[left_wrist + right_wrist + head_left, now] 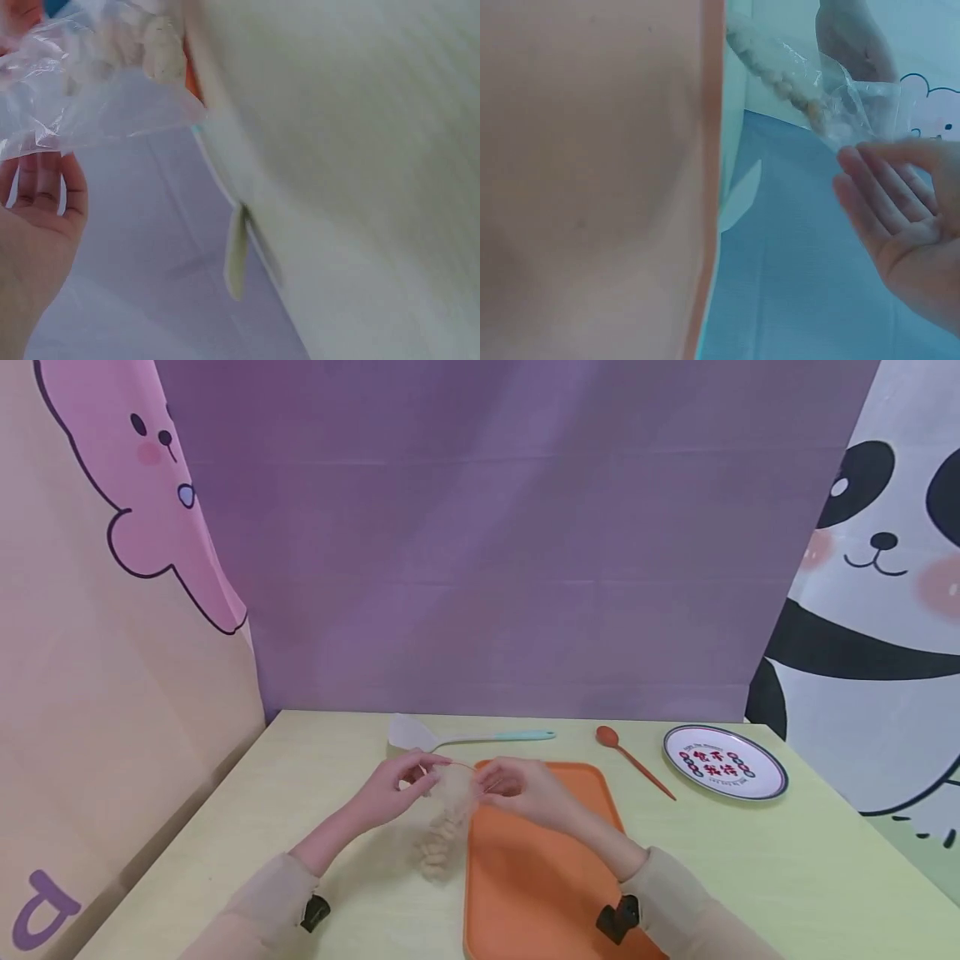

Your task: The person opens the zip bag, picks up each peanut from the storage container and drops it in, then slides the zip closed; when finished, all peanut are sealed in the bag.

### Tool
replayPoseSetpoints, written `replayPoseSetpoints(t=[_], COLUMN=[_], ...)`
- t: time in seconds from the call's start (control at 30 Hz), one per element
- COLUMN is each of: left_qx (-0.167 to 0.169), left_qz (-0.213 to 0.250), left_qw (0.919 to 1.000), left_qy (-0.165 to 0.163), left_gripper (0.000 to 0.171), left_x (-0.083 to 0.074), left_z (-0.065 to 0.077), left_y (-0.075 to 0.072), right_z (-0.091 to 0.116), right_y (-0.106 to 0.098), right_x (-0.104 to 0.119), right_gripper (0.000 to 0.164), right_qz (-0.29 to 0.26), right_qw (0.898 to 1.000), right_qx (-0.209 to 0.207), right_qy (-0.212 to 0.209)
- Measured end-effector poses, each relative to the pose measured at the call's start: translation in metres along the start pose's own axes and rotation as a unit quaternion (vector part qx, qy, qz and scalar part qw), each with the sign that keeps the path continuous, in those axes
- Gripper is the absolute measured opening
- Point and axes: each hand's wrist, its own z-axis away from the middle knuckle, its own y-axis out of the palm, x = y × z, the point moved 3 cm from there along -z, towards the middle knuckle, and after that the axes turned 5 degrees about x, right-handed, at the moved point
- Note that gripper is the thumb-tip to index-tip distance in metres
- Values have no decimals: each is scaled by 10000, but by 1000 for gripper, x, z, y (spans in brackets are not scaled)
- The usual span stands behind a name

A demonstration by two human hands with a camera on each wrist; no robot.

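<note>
A clear plastic bag (pixel 453 789) hangs between both hands, above the table and beside the orange tray's left edge. Pale, knobbly pieces (pixel 435 847) lie bunched in its lower part, and a thin reddish line runs along its top. My left hand (pixel 397 785) pinches the upper left of the bag between thumb and fingers. At the upper right, my right hand (pixel 525 789) pinches it the same way. The left wrist view shows the see-through bag (pixel 97 112) close up. In the right wrist view, the bag (pixel 847 105) stretches between the two hands.
An orange tray (pixel 540 877) lies under and in front of the right hand. Behind the hands is a spatula (pixel 487 737) with a pale blue handle. Further right are a red-orange spoon (pixel 633 760) and a white plate (pixel 723 785) with red characters. A purple curtain (pixel 510 543) hangs behind the table.
</note>
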Motion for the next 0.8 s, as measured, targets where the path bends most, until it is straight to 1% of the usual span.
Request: replayPoseSetpoints(t=[0.07, 0.13, 0.23, 0.33, 0.37, 0.43, 0.53, 0.63, 0.73, 0.8], left_qx=[-135, -322, -633, -926, -1022, -1195, -1354, -1408, -1399, -1360], left_qz=[162, 210, 142, 20, 20, 64, 244, 331, 230, 88], left_qw=[9998, 9992, 9977, 9951, 9939, 9917, 9897, 9892, 9899, 9907], left_qy=[40, 78, 185, 354, 401, 462, 404, 245, 94, 42], left_gripper=[20, 17, 14, 14, 14, 14, 13, 12, 11, 11], left_x=[-6, -13, -23, -30, -32, -33, -34, -34, -32, -31], left_z=[1, 0, -1, -5, -7, -11, -19, -28, -36, -41], left_y=[-6, -10, -14, -13, -12, -8, 0, 9, 18, 23], right_z=[0, 1, 1, 3, 4, 7, 13, 19, 25, 29], right_y=[0, -2, -7, -18, -22, -32, -46, -58, -68, -73], right_x=[4, 7, 10, 12, 12, 14, 13, 9, 2, -3], right_gripper=[26, 27, 24, 21, 23, 26, 27, 26, 28, 29], right_qz=[5, 33, -15, 133, 105, 108, 42, -45, -17, 93], right_qw=[10000, 9999, 9976, 9911, 9894, 9875, 9878, 9896, 9899, 9894], right_qx=[42, -91, -619, -1213, -1324, -1466, -1524, -1429, -1294, -1256], right_qy=[-76, -118, -320, -530, -590, -569, -304, 139, 573, 722])
